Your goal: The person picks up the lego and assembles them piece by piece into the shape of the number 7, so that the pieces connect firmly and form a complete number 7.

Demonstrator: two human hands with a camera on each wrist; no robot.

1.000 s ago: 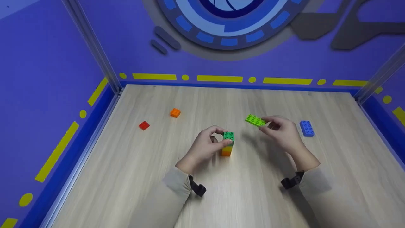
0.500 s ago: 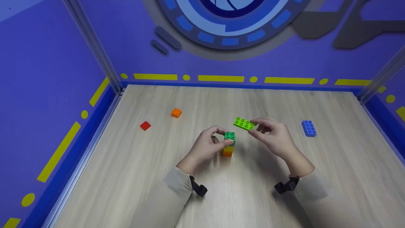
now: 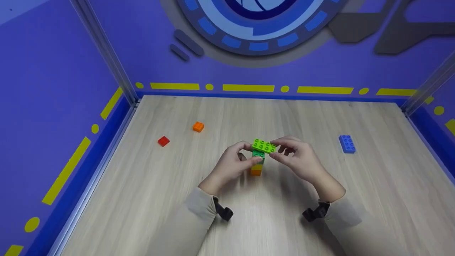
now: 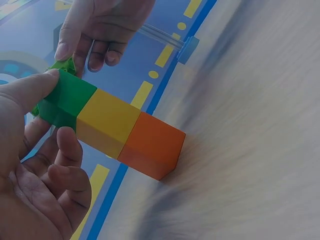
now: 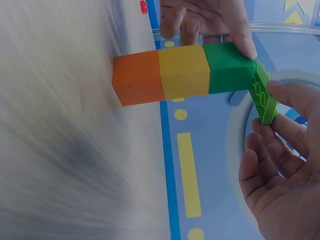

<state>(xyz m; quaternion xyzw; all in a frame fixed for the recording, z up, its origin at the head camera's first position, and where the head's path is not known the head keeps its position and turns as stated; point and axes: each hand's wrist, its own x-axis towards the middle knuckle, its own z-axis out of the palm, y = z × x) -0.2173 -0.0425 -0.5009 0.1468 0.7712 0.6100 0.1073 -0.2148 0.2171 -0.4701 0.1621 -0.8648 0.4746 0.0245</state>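
Observation:
My left hand (image 3: 231, 161) grips a tower of three toy building bricks, thumb and fingers around its top, green brick (image 4: 70, 97). Below that come a yellow brick (image 4: 107, 122) and an orange brick (image 4: 152, 145). Between thumb and fingers my right hand (image 3: 302, 158) pinches the right end of a thin lime-green studded brick (image 3: 263, 145). Its left part overlaps the tower's top in the head view. Seen from the right wrist, this lime brick's hollow underside faces the green brick, right at its top edge and slightly tilted.
A red brick (image 3: 163, 141) and a small orange brick (image 3: 198, 127) lie on the wooden table (image 3: 170, 185) to the left. Farther right lies a blue brick (image 3: 347, 144). Blue-purple panels (image 3: 234, 74) wall in the table's back and sides.
My right hand has carried the lime-green brick leftward and toward me, from right of the tower to over its top. The left hand keeps its grip on the tower in the same place.

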